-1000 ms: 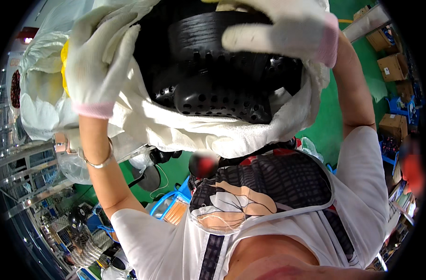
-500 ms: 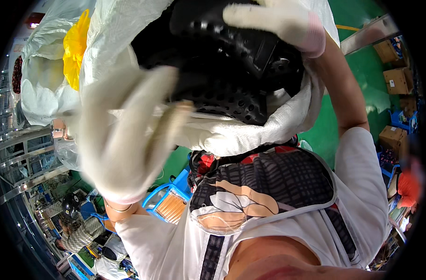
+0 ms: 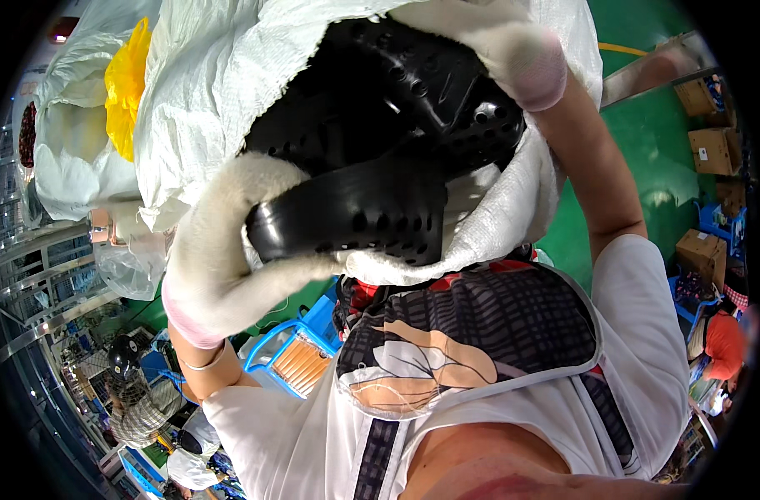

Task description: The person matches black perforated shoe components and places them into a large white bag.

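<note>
A white woven bag (image 3: 222, 79) with its mouth open hangs in front of my chest, with several black perforated clogs (image 3: 413, 75) inside. In a white knitted glove, my left hand (image 3: 222, 225) wraps round the left end of the nearest black clog (image 3: 355, 212), thumb below and fingers above. That clog lies at the near rim of the bag, its row of holes towards me. My right hand (image 3: 488, 37), gloved too, rests at the far side of the opening against the clogs. Its fingertips are partly cut off by the upper edge, so its grip is hidden.
A second white bag (image 3: 84, 179) with a yellow plastic bag (image 3: 127, 87) stands at the left. Below lies a blue-framed chair (image 3: 292, 358) with a slatted seat. Cardboard boxes (image 3: 713, 152) stand at the right on the green floor (image 3: 655, 179). Other people work lower left and right.
My left hand, blurred and off the clogs before, has closed round the nearest clog, which now sits higher at the near rim. My right hand has shifted slightly left and up.
</note>
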### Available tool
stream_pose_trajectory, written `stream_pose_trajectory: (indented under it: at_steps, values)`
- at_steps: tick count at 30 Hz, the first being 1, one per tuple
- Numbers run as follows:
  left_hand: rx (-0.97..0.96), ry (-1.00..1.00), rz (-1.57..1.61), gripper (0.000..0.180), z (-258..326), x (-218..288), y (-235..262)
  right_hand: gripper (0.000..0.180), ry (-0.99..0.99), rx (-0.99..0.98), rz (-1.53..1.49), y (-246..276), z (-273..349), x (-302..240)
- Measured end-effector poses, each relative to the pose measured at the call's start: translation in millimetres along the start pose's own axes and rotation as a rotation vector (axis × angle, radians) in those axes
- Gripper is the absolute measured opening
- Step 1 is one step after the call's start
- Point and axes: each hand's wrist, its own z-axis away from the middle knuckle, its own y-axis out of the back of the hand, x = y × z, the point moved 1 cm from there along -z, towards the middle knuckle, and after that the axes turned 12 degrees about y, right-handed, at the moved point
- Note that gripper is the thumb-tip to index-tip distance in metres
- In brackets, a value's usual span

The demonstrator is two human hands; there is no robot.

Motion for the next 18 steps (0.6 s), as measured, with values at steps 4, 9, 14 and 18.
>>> stream_pose_trajectory:
  at_steps: [4, 9, 14, 18]
  values:
    - [0.07, -0.03, 0.292, 0.061, -0.3, -0.8, 0.6, 0.037, -0.665, 0.157, -0.519, -18.3, -18.6, -35.8]
    - [0.275, 0.036, 0.8, 0.071, -25.3, -18.3, 0.3, 0.034, -0.236, 0.082, -0.319, -22.5, -0.3, -24.5]
    - [0.398, -0.04, 0.755, 0.04, -46.6, -15.2, -11.7, 0.035, 0.051, -0.08, 0.253, -10.4, 5.5, -14.8]
    - [0.518, -0.019, 0.659, 0.046, -44.9, -11.4, -21.3, 0.031, -0.269, -0.139, 0.112, -12.6, 19.8, 4.1]
